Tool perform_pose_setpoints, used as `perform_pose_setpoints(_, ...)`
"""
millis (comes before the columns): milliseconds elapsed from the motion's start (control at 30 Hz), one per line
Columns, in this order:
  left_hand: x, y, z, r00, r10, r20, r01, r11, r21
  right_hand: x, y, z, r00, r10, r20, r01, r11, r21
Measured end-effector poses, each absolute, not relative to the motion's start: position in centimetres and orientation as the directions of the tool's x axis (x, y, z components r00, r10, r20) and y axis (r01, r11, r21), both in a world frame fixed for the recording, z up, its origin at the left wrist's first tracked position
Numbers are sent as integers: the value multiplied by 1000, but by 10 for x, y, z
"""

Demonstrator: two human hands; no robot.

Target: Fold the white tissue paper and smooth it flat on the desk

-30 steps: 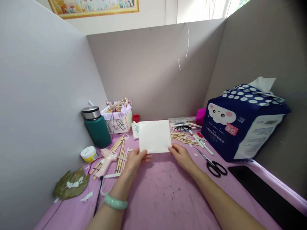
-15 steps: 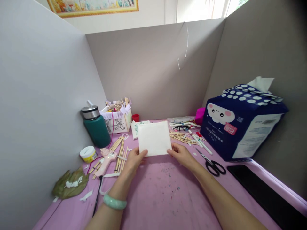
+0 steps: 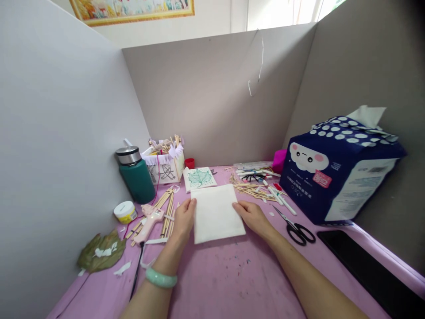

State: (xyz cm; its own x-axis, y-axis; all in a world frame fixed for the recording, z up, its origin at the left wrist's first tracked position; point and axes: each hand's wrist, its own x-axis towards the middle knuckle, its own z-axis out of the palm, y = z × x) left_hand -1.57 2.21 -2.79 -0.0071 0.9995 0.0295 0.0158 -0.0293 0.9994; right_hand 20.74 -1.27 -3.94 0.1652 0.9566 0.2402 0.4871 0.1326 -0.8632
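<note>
Between my two hands is a blank white square panel (image 3: 217, 215), tilted a little above the pink-covered table. My left hand (image 3: 184, 221), with a pale green bangle on its wrist, grips the left edge, thumb on the front face. On the opposite edge my right hand (image 3: 254, 218) pinches the panel; the fingers behind are hidden. Just beyond it lies a similar white panel (image 3: 199, 178) bearing a green leaf print. A pink glue gun (image 3: 148, 225) rests left of my left hand, beside bundled wooden sticks (image 3: 168, 212). Black-handled scissors (image 3: 295, 226) lie to the right.
At the left are a green bottle (image 3: 136, 179), a white-lidded jar (image 3: 125, 212) and a dried leaf (image 3: 101, 252). A decorated box (image 3: 166, 168) holds sticks. Loose sticks (image 3: 254, 193) and white markers (image 3: 277, 193) lie behind. A blue tissue pack (image 3: 332, 177) and a black phone-like slab (image 3: 361, 261) are right.
The white panel has come nearer to me and tilted, uncovering the leaf-print panel behind it. My left hand has shifted from the lower corner up along the left edge.
</note>
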Motion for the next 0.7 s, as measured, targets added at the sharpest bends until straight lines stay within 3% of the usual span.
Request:
perform_pose_setpoints(67,-17,21,-27,-11,999,37,13,-37,999,205,-14,-39,196,946,256,488,133,-863)
perform_pose_setpoints(167,-14,18,-29,152,988,-33,-9,35,999,204,-14,-40,313,903,294,488,113,-866)
perform_pose_setpoints(233,-11,17,-30,183,983,-1,40,-6,999,205,-13,-42,355,885,300,488,99,-867)
perform_pose_setpoints(367,-7,16,-29,5,975,223,225,-218,950,202,-12,-45,349,894,282,477,90,-874)
perform_pose_setpoints(700,-8,14,-28,-49,966,255,279,-232,932,195,-14,-47,329,893,306,392,166,-905)
